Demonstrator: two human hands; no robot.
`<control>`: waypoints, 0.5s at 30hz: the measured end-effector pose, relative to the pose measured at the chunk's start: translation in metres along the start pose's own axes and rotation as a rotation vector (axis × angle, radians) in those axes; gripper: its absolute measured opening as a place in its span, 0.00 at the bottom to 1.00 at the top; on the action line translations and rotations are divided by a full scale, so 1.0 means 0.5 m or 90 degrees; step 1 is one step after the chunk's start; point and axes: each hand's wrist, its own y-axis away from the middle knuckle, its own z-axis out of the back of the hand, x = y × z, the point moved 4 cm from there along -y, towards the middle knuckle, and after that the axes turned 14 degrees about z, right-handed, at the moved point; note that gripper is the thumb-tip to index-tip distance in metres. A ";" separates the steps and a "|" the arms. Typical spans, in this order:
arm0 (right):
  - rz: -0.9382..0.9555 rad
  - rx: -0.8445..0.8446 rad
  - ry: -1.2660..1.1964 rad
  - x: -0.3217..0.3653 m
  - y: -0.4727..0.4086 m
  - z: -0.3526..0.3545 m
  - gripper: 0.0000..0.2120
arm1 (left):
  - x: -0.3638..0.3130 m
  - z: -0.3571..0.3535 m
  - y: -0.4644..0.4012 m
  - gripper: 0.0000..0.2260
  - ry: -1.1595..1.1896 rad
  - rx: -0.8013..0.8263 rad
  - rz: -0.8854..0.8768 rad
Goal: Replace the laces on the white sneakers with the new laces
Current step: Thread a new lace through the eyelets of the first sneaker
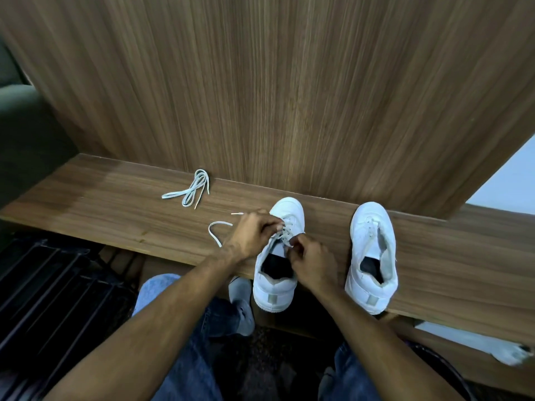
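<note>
Head view looks down on a wooden shelf (115,198) with two white sneakers. Both hands work at the left sneaker (276,256), near 6 o'clock of the shelf. Left hand (252,234) has its fingers curled at the eyelets, pinching the lace (285,234); a loose tail of that lace (215,231) loops out toward 9 o'clock across the wood. Right hand (314,261) pinches the lace at the tongue's right edge, fingers bent tight. At 3 o'clock from this shoe stands the right sneaker (373,253), apart from it and untouched. A spare lace (192,189) lies coiled at 11 o'clock, close to the back panel.

The lace is likely light, limp and flat, so it will twist and sag; the stiff tip is the best place to grip for feeding an eyelet. The shoe looks light enough to slide when tugged, so steadying its upper should help.
</note>
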 end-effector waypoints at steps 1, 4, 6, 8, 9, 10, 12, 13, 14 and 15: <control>-0.009 -0.004 0.002 -0.004 0.003 0.004 0.10 | 0.002 -0.014 0.007 0.10 -0.017 0.026 -0.008; -0.047 -0.023 -0.042 -0.018 0.002 0.008 0.11 | 0.003 -0.036 0.027 0.13 -0.042 0.046 -0.008; -0.072 -0.028 -0.098 -0.031 -0.005 0.003 0.10 | -0.006 -0.032 0.036 0.11 -0.099 0.000 0.026; -0.096 -0.024 -0.143 -0.043 -0.013 -0.005 0.09 | -0.012 -0.027 0.041 0.10 -0.183 -0.060 0.054; -0.108 -0.021 -0.159 -0.048 -0.016 -0.008 0.09 | -0.013 -0.029 0.042 0.10 -0.210 -0.074 0.061; -0.117 -0.017 -0.169 -0.053 -0.018 -0.010 0.08 | -0.011 -0.032 0.042 0.10 -0.228 -0.073 0.067; -0.137 -0.004 -0.184 -0.061 -0.023 -0.015 0.07 | -0.005 -0.040 0.042 0.10 -0.237 -0.064 0.074; -0.147 0.001 -0.194 -0.063 -0.025 -0.017 0.07 | -0.004 -0.043 0.042 0.10 -0.240 -0.059 0.077; -0.155 0.004 -0.203 -0.065 -0.028 -0.018 0.06 | -0.006 -0.045 0.041 0.10 -0.250 -0.054 0.076; -0.160 0.004 -0.211 -0.066 -0.030 -0.018 0.05 | -0.010 -0.048 0.039 0.10 -0.268 -0.049 0.069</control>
